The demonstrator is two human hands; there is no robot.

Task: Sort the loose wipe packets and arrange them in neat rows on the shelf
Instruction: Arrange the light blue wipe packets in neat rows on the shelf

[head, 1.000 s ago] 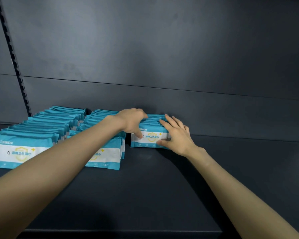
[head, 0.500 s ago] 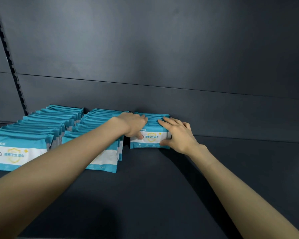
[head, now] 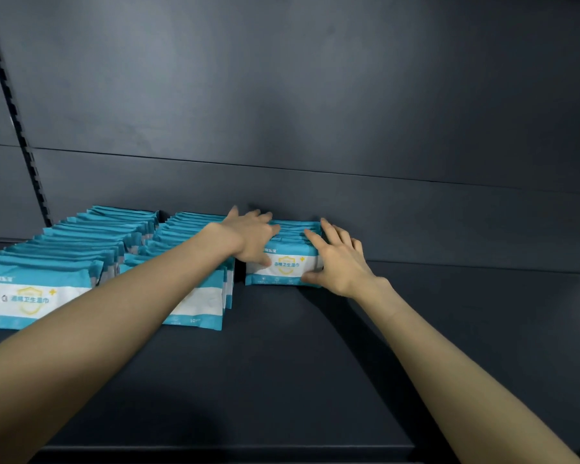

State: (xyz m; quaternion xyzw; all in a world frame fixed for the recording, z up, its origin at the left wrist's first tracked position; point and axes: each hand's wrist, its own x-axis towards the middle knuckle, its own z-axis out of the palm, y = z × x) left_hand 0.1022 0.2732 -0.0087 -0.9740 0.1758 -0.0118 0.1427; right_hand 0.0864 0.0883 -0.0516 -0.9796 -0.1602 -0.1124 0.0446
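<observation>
Currently: both bare forearms reach in across the dark shelf [head: 282, 380]. Three rows of teal-and-white wipe packets stand on edge, running front to back. The left row [head: 37, 293] comes nearest the shelf's front. The middle row [head: 198, 306] sits just beside it, partly hidden by the left forearm. The third row [head: 282, 266] is short and set further back. The left hand [head: 252, 236] rests on its top left, fingers spread and fairly straight, thumb on the front packet's face. The right hand [head: 335, 262] covers its right end, fingers splayed over the tops, thumb against the front lower corner. Behind is the back panel [head: 315, 95], with a slotted upright [head: 10, 108] far left.
</observation>
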